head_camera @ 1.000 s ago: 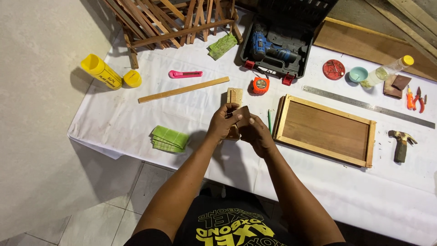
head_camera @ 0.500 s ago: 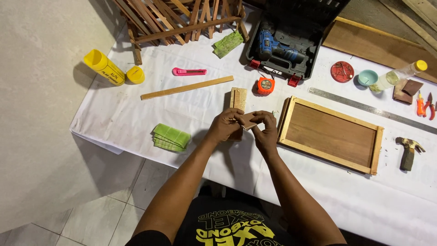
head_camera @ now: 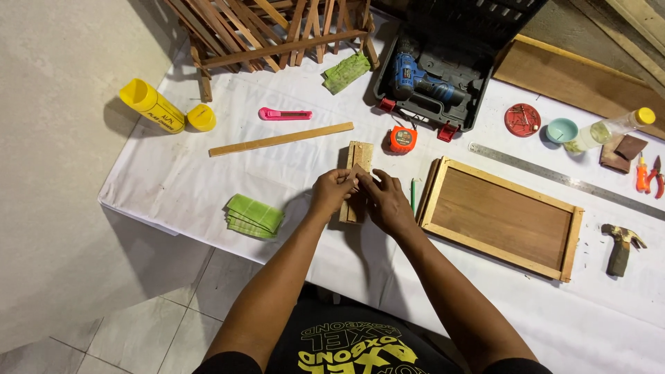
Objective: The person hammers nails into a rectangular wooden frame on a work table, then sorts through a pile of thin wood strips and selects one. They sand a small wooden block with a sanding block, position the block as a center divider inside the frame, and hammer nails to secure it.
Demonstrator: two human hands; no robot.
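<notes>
Both hands, left hand and right hand, pinched a small brown piece above stacked wood strips; loose fingertip grip risked dropping it.

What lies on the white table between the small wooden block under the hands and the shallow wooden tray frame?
In the head view, a thin green pencil lies between the small wooden block and the shallow wooden tray frame, just beyond the right hand.
</notes>
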